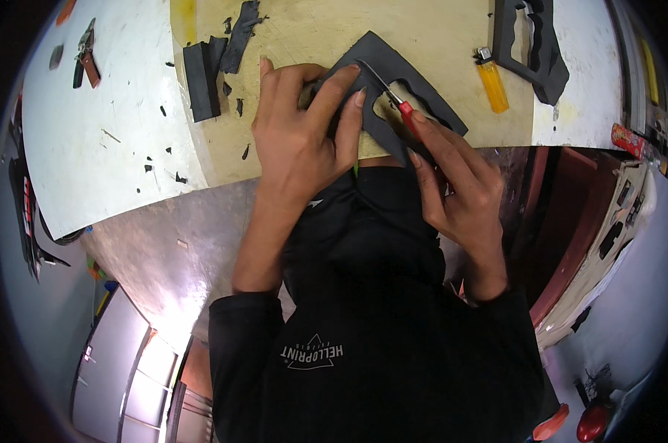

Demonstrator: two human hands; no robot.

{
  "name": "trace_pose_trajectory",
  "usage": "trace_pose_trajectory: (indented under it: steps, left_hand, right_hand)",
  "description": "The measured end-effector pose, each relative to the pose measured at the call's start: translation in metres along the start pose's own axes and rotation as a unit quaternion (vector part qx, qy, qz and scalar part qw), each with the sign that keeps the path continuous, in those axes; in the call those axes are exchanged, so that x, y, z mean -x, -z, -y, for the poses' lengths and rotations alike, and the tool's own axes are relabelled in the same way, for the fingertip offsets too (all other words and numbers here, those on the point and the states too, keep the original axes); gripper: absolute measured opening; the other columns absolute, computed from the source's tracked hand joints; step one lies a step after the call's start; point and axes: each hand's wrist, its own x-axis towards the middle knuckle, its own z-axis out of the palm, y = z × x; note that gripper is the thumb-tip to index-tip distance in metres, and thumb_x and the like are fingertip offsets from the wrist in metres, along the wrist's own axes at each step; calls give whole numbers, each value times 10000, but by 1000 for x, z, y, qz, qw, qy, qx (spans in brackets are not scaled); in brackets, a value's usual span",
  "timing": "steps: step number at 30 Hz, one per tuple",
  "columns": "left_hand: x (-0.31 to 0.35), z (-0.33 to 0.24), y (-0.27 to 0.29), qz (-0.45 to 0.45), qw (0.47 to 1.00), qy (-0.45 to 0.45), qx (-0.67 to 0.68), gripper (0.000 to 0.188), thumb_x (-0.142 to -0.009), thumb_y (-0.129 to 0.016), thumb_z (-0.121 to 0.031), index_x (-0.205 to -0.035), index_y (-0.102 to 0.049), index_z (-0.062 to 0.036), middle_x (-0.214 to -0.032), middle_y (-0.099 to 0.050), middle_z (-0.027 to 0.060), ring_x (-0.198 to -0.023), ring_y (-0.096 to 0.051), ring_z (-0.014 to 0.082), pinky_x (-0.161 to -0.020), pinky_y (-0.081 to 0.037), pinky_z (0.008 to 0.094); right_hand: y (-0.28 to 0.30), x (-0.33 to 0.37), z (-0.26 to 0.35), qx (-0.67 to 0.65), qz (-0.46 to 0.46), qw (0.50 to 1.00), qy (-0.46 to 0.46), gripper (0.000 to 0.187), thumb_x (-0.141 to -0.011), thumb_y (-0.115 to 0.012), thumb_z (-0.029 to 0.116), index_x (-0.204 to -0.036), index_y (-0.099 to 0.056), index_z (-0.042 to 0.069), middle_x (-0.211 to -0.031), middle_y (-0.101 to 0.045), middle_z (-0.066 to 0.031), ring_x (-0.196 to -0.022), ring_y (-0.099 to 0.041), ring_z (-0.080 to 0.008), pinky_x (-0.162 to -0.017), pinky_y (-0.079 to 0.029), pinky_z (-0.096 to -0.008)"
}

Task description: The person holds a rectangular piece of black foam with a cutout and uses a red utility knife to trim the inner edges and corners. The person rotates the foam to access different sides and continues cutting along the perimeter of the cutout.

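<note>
A flat dark grey foam-like piece (382, 52) with a wavy-edged cutout lies at the near edge of the table. My left hand (301, 133) holds it down, with the index finger and thumb pressed on its upper face. In my right hand (463, 173) is a slim tool with a red handle (406, 111) and a thin metal shaft, perhaps an awl or small screwdriver. The shaft lies across the piece between the cutout and my left fingertips, slanting up to the left. My left hand hides part of the piece's left side.
A similar dark piece with a wavy cutout (549, 76) lies at the right, beside a yellow lighter (492, 83). Left of my hands are a dark block (201, 85), a ragged dark strip (241, 37) and several scraps. A brown-handled folding tool (87, 59) lies at the far left.
</note>
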Motion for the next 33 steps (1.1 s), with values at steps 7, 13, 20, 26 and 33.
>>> trace_pose_trajectory:
  steps: [7, 13, 20, 26, 33]
  left_hand:
    - [0, 1, -1, 6, 1000, -3, -7, 262, -827, -771, -150, -1088, -765, -125, -951, -630, 88, -925, -639, 315, -1084, -455, 625]
    - [-4, -4, 2, 14, 1000, 1, 0, 234, -837, -765, -86, -1071, -757, -70, -973, -655, 122, -906, -639, 337, -1082, -444, 565]
    - [-4, -4, 3, 19, 1000, -3, -3, 221, -851, -755, -91, -1070, -757, -69, -980, -658, 126, -909, -639, 344, -1080, -443, 566]
    - [-3, -2, 2, 14, 1000, -7, 8, 226, -849, -757, -85, -1075, -760, -73, -967, -654, 122, -896, -635, 337, -1068, -449, 554]
    - [-3, -3, 3, 11, 1000, 2, 8, 238, -836, -766, -75, -1074, -764, -75, -943, -644, 119, -880, -622, 320, -1054, -456, 520]
  right_hand:
    - [-1, 2, 1, 6, 6, 1000, -13, 484, -856, -750, -58, -1328, -704, 41, -1172, -753, -212, -984, -784, -323, -728, -621, -365]
    - [-6, 4, -3, 33, -11, 999, 31, 553, -873, -726, -32, -1408, -646, 82, -1182, -733, -184, -887, -779, -312, -690, -637, -390]
    - [-1, 0, 2, 53, 30, 998, 30, 588, -848, -712, -49, -1417, -632, 76, -1182, -721, -180, -807, -768, -305, -645, -628, -386]
    - [5, -5, 11, 61, 64, 996, -23, 549, -858, -738, -57, -1380, -675, 101, -1135, -745, -195, -894, -773, -362, -703, -616, -405]
    - [14, -9, 21, 80, 103, 990, -53, 547, -879, -718, -42, -1398, -658, 117, -1092, -742, -200, -861, -765, -376, -693, -612, -439]
